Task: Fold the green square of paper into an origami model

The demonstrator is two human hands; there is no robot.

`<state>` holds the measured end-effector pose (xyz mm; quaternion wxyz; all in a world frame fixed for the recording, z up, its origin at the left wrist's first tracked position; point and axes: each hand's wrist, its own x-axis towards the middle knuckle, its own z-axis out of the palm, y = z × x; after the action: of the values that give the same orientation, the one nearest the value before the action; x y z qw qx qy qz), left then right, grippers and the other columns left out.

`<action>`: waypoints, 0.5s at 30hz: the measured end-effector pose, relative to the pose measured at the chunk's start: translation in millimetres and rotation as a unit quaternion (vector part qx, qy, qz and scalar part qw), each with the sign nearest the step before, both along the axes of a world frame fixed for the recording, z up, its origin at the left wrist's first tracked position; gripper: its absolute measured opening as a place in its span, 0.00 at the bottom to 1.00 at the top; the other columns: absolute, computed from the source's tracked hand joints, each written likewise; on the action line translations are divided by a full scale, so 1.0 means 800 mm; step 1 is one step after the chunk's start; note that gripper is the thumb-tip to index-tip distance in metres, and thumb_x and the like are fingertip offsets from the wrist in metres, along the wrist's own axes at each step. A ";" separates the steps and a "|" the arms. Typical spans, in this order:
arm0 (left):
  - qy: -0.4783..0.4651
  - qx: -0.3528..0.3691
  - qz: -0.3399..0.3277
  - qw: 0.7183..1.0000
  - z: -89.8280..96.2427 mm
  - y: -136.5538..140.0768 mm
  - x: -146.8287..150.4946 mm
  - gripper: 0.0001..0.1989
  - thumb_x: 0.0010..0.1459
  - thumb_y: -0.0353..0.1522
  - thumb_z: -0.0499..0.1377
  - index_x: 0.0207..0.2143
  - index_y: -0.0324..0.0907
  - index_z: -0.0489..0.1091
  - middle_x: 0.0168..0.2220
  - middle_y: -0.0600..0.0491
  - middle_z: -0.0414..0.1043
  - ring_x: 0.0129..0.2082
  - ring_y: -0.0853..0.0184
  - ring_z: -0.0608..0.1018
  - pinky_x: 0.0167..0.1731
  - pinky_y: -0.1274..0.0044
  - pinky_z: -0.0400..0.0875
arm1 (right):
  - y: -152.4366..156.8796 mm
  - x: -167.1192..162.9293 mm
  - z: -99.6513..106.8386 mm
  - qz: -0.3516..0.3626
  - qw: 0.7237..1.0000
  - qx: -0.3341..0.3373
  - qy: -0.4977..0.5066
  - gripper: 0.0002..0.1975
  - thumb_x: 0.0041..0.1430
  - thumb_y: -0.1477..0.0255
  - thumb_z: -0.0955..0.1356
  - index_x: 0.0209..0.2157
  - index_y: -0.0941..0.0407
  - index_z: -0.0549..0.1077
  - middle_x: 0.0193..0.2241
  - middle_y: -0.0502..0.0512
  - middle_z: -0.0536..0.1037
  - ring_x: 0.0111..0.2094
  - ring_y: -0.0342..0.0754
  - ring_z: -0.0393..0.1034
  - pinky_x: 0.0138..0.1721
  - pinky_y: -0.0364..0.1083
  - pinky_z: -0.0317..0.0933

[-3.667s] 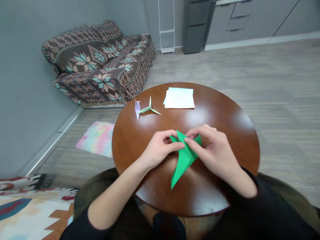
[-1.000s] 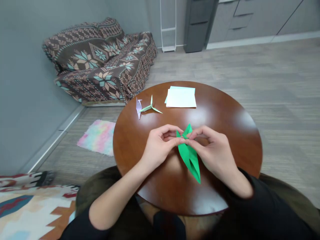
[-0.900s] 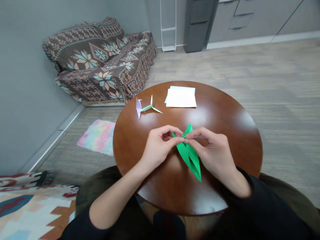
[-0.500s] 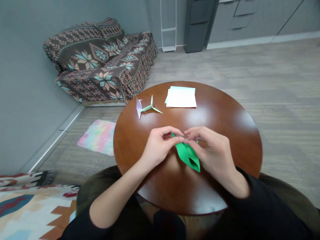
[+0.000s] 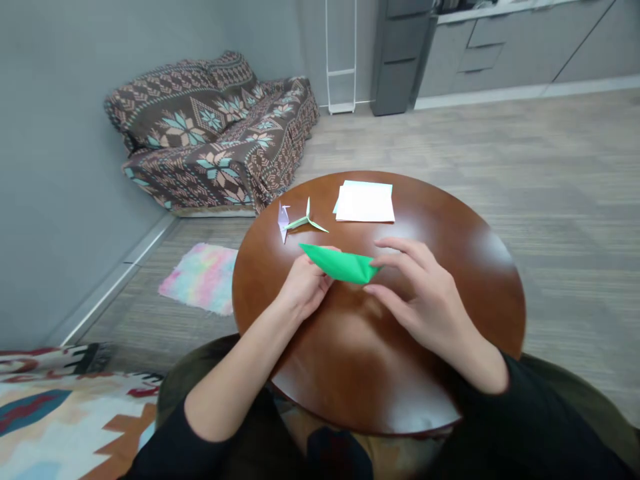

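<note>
Held the green paper [image 5: 340, 263] in the left hand [image 5: 306, 285], up over the middle of the table [image 5: 360, 373], well in from its near edge. Had the left fingers tucked behind and under the paper, gripping it, with the tips mostly hidden. Spread the thumb and fingers of the right hand [image 5: 425, 290] apart, with one fingertip right by the paper's right end. Could not tell if touching there.

Seemed to be at a shaping step, with the paper folded long like a boat. Called next, at a guess, for a soft pinch at that end and a steady left hold.

Saw a purple fold [image 5: 283, 221] near the far left edge, just beside a star [image 5: 308, 219] with three thin points. Saw sheets [image 5: 366, 203] piled near the far edge, white on top. Could not see inside the shut drawers [image 5: 480, 59], well past the table.
</note>
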<state>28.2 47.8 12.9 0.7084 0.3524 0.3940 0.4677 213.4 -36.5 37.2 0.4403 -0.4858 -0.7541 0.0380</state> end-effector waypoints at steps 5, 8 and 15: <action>-0.038 -0.042 -0.054 0.997 -0.002 -0.011 0.003 0.07 0.49 0.24 0.70 0.32 0.37 0.78 0.34 0.51 0.81 0.33 0.73 0.81 0.38 0.83 0.76 | 0.006 -0.003 -0.001 0.008 0.999 0.013 0.029 0.07 0.64 0.74 0.72 0.43 0.52 0.74 0.47 0.61 0.83 0.51 0.59 0.77 0.54 0.58 0.66; -0.053 -0.084 -0.059 0.993 -0.003 -0.013 0.003 0.05 0.53 0.23 0.68 0.34 0.36 0.78 0.35 0.51 0.81 0.34 0.74 0.82 0.38 0.85 0.77 | 0.009 -0.001 -0.001 0.000 0.999 -0.003 0.049 0.07 0.65 0.75 0.71 0.44 0.52 0.75 0.47 0.61 0.84 0.51 0.58 0.77 0.54 0.57 0.67; -0.099 -0.092 -0.093 0.986 0.000 -0.017 0.004 0.06 0.60 0.23 0.64 0.39 0.38 0.79 0.44 0.49 0.82 0.40 0.72 0.83 0.44 0.84 0.79 | 0.010 -0.002 -0.002 -0.009 0.999 0.001 0.047 0.11 0.64 0.73 0.72 0.48 0.54 0.76 0.50 0.63 0.83 0.53 0.60 0.76 0.56 0.60 0.67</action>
<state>31.6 34.1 13.1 0.8137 0.2727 0.3294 0.3938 212.1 -28.2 35.5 0.4762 -0.4896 -0.7283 0.0560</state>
